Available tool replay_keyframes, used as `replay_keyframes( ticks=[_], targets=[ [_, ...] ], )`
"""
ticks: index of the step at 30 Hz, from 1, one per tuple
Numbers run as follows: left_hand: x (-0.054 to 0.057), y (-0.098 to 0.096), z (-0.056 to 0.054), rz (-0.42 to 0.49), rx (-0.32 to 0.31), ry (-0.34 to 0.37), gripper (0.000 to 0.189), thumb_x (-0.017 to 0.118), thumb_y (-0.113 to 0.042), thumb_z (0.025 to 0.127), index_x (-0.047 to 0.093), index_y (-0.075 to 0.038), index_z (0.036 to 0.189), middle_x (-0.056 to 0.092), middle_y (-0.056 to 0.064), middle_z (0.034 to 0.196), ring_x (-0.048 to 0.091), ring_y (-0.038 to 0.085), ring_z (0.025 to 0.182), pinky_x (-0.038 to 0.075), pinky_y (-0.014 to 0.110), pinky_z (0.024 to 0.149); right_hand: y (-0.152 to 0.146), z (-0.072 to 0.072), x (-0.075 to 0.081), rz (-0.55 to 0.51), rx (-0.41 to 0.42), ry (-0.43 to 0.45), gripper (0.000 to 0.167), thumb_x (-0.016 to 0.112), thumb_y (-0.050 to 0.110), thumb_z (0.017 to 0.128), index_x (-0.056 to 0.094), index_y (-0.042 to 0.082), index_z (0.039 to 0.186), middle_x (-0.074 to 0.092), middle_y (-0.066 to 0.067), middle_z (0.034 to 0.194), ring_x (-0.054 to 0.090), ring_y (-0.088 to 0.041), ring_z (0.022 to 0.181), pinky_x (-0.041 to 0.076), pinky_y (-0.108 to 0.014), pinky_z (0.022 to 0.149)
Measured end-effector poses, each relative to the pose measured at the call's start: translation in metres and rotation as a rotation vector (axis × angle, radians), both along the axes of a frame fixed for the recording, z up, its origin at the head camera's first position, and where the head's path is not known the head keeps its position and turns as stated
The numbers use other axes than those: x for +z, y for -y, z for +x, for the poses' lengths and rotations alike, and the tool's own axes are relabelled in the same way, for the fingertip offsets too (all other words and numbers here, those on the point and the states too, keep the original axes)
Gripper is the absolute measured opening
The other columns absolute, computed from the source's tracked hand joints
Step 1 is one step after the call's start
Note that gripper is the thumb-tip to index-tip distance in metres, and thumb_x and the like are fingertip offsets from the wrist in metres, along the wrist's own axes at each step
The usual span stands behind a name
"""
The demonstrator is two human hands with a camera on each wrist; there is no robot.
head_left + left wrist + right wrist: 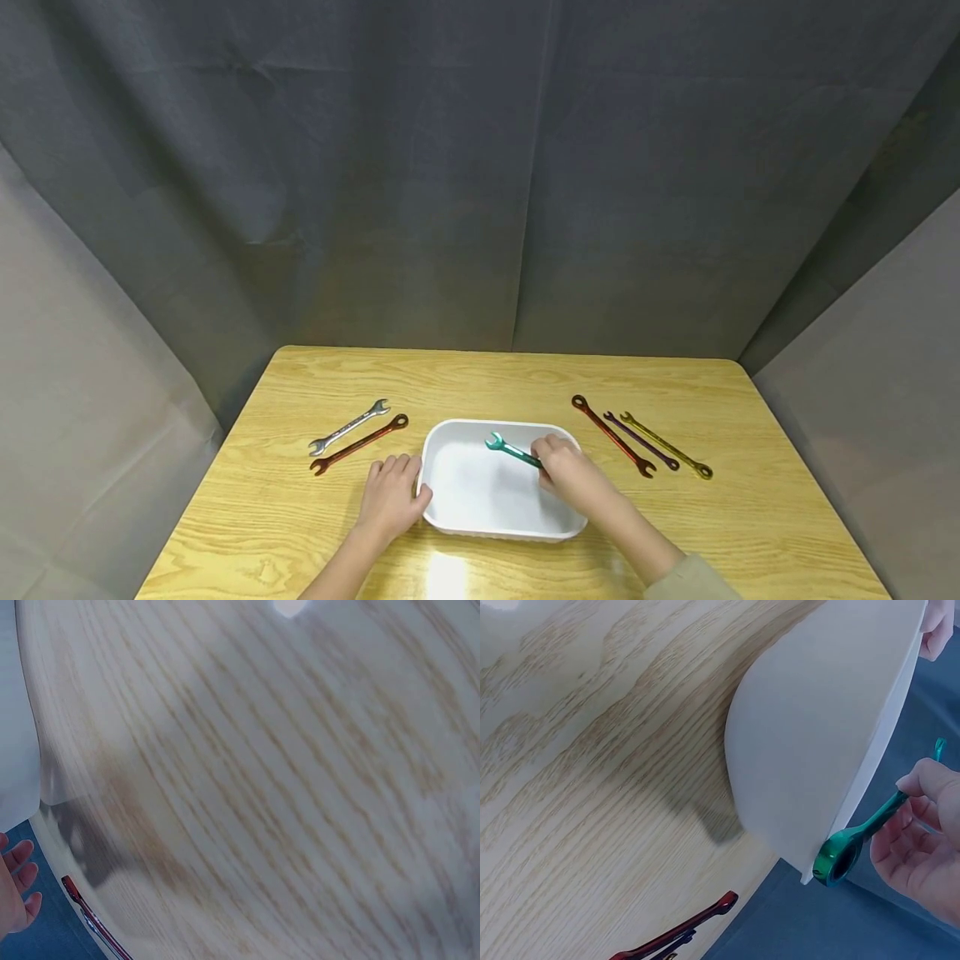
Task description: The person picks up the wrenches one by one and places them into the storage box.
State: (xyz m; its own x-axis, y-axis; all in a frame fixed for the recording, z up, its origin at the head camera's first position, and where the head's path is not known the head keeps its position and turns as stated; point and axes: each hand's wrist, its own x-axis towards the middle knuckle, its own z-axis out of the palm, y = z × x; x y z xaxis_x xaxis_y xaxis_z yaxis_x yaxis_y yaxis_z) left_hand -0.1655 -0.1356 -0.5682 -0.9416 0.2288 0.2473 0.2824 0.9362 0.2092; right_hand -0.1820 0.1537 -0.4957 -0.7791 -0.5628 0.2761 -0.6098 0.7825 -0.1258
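Yellowish wood grain marks the counter (255, 533), with a beige sleeve (693, 579) at its near side. Just beyond, the left hand (390, 496) rests at the left rim of a white tray (480, 492); whether its fingers pinch that rim I cannot tell. Opposite, the right hand (573, 479) pinches a green wrench (510, 450) between thumb and fingers: the open end hangs over the tray's interior, while the ring end overlaps the tray's edge in the right wrist view. That slim shaft could pivot, I judge, because the open end sticks well out from the fingers; it would then dip and knock the tray's floor. The ring might also catch the rim at this angle, and a loose left hand could let the tray skid. The green wrench looks glossy and metallic, teal-toned, with a bright streak along its shaft.

Reaching farther back, a silver wrench (348, 428) and a red wrench (360, 444) lie to the left; a dark red wrench (611, 433), a purple wrench (641, 442) and a yellow wrench (667, 447) slant to the right. Grey cloth (412, 208) hangs behind everything.
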Motion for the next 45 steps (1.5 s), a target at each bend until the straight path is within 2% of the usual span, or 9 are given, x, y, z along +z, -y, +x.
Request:
replay_keyframes(
  ticks=[9, 22, 28, 37, 45],
  targets=[
    [0.0, 0.0, -0.001, 0.002, 0.0, -0.007, 0.038, 0.049, -0.034, 0.082, 0.058, -0.011, 0.111, 0.061, 0.004, 0.101, 0.053, 0.021, 0.093, 0.036, 0.043, 0.086, 0.008, 0.002, 0.003, 0.02, 0.019, 0.013, 0.023, 0.073, 0.005, 0.069, 0.057, 0.005, 0.086, 0.051, 0.001, 0.074, 0.049, -0.011, 0.067, 0.046, -0.023, 0.059],
    [0.0, -0.001, 0.0, 0.008, 0.0, -0.026, 0.038, 0.048, -0.035, 0.081, 0.059, -0.011, 0.109, 0.062, 0.005, 0.1, 0.053, 0.022, 0.091, 0.037, 0.043, 0.085, 0.018, 0.005, 0.004, 0.032, 0.033, 0.103, 0.022, 0.072, 0.007, 0.072, 0.057, 0.004, 0.087, 0.053, 0.0, 0.076, 0.051, -0.012, 0.067, 0.047, -0.022, 0.06],
    [0.0, -0.001, 0.0, 0.011, 0.004, -0.012, 0.036, 0.049, -0.034, 0.082, 0.059, -0.012, 0.108, 0.061, 0.004, 0.1, 0.053, 0.021, 0.091, 0.036, 0.042, 0.085, 0.022, 0.007, 0.001, 0.037, 0.055, 0.121, 0.02, 0.071, 0.007, 0.073, 0.057, 0.005, 0.086, 0.052, 0.0, 0.075, 0.051, -0.011, 0.065, 0.046, -0.02, 0.058],
    [0.0, -0.001, 0.0, 0.0, 0.007, -0.031, 0.035, 0.049, -0.034, 0.081, 0.059, -0.012, 0.106, 0.061, 0.003, 0.096, 0.053, 0.02, 0.088, 0.037, 0.042, 0.083, 0.024, 0.006, -0.012, 0.034, 0.121, 0.083, 0.02, 0.072, 0.006, 0.07, 0.054, 0.007, 0.08, 0.05, 0.002, 0.07, 0.05, -0.011, 0.062, 0.046, -0.022, 0.058],
    [-0.002, -0.001, 0.0, 0.003, 0.01, -0.036, 0.034, 0.05, -0.034, 0.08, 0.059, -0.012, 0.104, 0.061, 0.003, 0.095, 0.053, 0.021, 0.087, 0.036, 0.042, 0.083, 0.026, 0.009, -0.015, 0.04, 0.144, 0.168, 0.02, 0.073, 0.005, 0.071, 0.056, 0.007, 0.08, 0.051, 0.002, 0.071, 0.05, -0.008, 0.063, 0.045, -0.019, 0.058]
  ],
)
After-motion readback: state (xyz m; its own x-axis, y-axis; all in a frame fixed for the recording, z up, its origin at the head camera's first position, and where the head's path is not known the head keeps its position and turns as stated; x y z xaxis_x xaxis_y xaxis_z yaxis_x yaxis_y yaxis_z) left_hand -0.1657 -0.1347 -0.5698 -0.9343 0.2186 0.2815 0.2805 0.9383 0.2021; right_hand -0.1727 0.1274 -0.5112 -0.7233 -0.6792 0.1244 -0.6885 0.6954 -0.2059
